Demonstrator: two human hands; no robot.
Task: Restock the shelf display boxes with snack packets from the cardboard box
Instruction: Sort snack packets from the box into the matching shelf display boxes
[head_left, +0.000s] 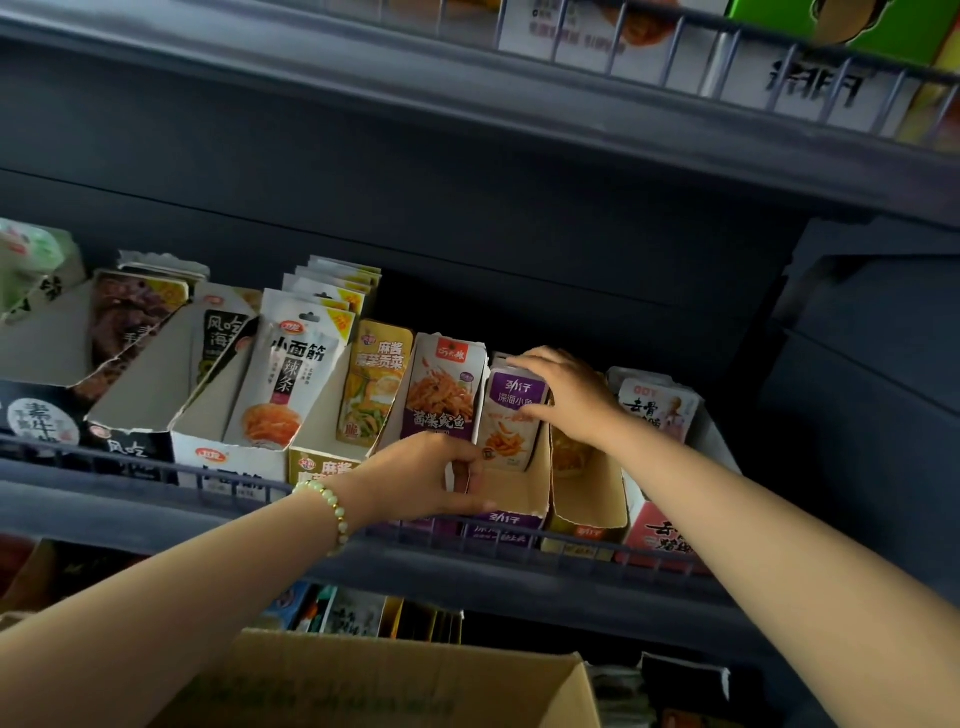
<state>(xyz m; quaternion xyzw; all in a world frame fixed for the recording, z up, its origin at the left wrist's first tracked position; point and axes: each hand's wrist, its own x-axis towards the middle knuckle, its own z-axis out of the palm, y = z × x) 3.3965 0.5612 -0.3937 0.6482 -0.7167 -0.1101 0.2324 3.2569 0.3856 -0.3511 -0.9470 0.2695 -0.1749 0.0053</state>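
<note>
On the middle shelf (130, 512), towards the right end of its front edge, a purple display box (519, 493) stands behind the low wire rail (156, 470), its front cut low and its forward half showing bare cardboard. The left hand (431, 475) grips the box's front left corner, fingers curled over the torn wall and thumb lying along the front lip; a bracelet (332, 512) of pale green beads circles that wrist. The right hand (569, 395) reaches in from the right and holds the purple snack packets (511, 415) by their top, fingers spread over the upper edge and thumb pressed to the face of the frontmost one. The packets stand upright at the back of the box (how many sit behind the front one cannot be told). Touching the box on its left is a squid packet (441, 395) in its own carton; on its right an orange display box (592, 501) sits close beside it, partly hidden by the right wrist. Further left along the shelf stand more cartons, among them a white box of spicy strips (288, 374). The cardboard box (415, 680) sits open below the shelf's front edge, between the two forearms, its contents out of sight.
</note>
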